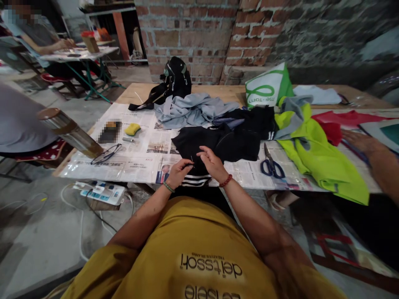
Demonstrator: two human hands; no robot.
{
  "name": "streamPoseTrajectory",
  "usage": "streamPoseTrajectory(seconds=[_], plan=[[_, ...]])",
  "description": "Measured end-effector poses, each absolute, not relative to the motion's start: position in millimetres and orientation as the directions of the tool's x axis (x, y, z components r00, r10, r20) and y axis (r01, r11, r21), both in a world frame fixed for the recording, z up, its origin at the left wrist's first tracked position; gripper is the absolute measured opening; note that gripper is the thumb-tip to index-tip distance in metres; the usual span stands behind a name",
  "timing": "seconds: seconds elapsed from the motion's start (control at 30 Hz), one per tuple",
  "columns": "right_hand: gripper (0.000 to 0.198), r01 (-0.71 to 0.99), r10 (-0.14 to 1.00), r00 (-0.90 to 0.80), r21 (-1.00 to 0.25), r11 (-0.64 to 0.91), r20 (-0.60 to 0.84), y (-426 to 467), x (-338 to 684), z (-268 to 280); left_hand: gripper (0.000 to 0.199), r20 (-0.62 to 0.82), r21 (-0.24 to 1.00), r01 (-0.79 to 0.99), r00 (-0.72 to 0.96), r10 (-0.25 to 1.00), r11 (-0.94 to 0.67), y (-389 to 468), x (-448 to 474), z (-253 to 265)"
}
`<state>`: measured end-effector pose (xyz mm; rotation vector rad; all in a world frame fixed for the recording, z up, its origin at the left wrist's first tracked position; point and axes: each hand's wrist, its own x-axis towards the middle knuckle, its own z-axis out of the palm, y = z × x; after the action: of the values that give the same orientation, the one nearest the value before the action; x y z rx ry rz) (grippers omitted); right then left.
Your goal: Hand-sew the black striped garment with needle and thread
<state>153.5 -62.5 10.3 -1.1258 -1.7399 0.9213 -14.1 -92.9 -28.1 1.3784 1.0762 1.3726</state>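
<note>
A black garment (199,139) with white stripes at its near edge lies over the table edge before me. My left hand (178,173), a green bead bracelet on its wrist, is closed in a pinch on a bit of the black cloth. A thin pale sliver, perhaps a needle, stands up by its fingertips; it is too small to be sure. Just right of it, my right hand (213,165), with a red bead bracelet, hovers over the garment, its fingers apart and partly stretched. I make out nothing in it. Dark-handled scissors (272,166) lie further right.
Newspaper covers the table (137,151). To the left are a brown flask (70,132), glasses (106,154) and a yellow sponge (132,129). Grey cloth (196,110), a black bag (177,77) and a neon-yellow garment (324,149) lie around. A co-worker's arm (380,158) reaches in at right.
</note>
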Motion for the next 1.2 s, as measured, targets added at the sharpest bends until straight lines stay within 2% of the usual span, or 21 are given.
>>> streamPoseTrajectory(seconds=[0.1,0.37,0.5,0.6,0.83,1.0,1.2], plan=[[0.031,0.265,0.960,-0.229,-0.938,0.223,0.164,-62.0,149.5,5.2,0.011,0.222,0.975,0.012,0.010,0.975,-0.222,-92.3,-14.7,-28.5],[0.031,0.259,0.974,-0.123,-0.942,0.215,0.188,-82.5,148.4,-6.3,0.013,0.240,0.971,0.001,0.013,0.971,-0.240,-91.2,-14.3,-33.3],[0.029,0.172,0.997,-0.023,-0.982,0.072,0.069,-81.7,141.8,-7.2,0.014,0.275,0.959,0.063,0.010,0.961,-0.275,-93.3,-14.9,-30.2],[0.026,0.115,0.995,-0.086,-0.993,-0.031,-0.041,-79.7,137.4,-4.5,0.015,0.296,0.947,0.122,0.022,0.955,-0.296,-93.9,-15.4,-28.7],[0.028,-0.118,0.974,-0.164,-0.978,-0.175,-0.154,-76.2,131.0,-2.6,0.010,0.383,0.906,0.191,0.004,0.924,-0.377,-92.6,-17.4,-30.2],[0.030,-0.193,0.959,-0.200,-0.952,-0.239,-0.200,-76.4,131.0,-3.3,0.012,0.281,0.952,0.141,-0.050,0.958,-0.272,-92.5,-16.0,-30.9],[0.026,-0.196,0.976,-0.148,-0.963,-0.186,-0.158,-74.7,127.2,-1.1,0.021,0.101,0.994,-0.035,-0.094,0.990,-0.104,-90.1,-15.8,-33.8]])
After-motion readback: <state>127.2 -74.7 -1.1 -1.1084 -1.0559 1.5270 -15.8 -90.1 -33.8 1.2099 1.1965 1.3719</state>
